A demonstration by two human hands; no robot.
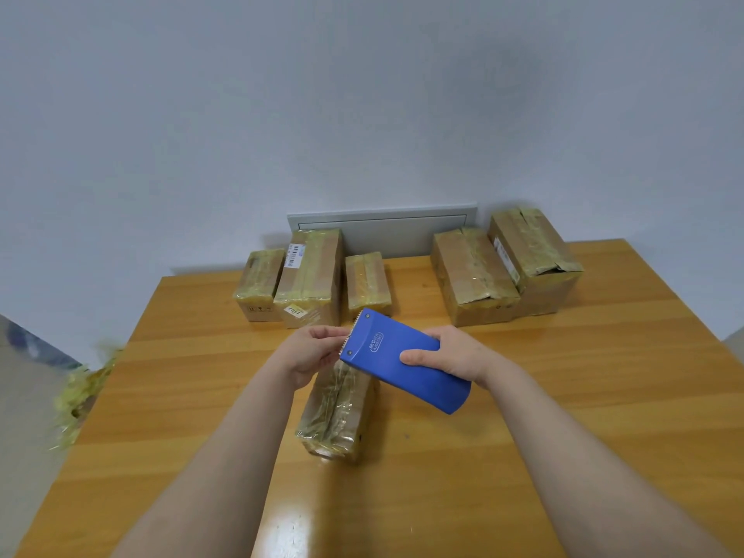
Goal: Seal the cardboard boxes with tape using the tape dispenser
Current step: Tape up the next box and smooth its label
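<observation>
Above a small tape-wrapped cardboard box (336, 412) on the wooden table (563, 396), the right hand (451, 356) gripped a blue plastic tape dispenser (396, 362); the left hand (312, 350) pinched at its serrated end.

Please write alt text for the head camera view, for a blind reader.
A right hand grips a blue tape dispenser above a small taped cardboard box on a wooden table, while the left hand pinches at its toothed end. Five more taped boxes stand by the wall.
</observation>
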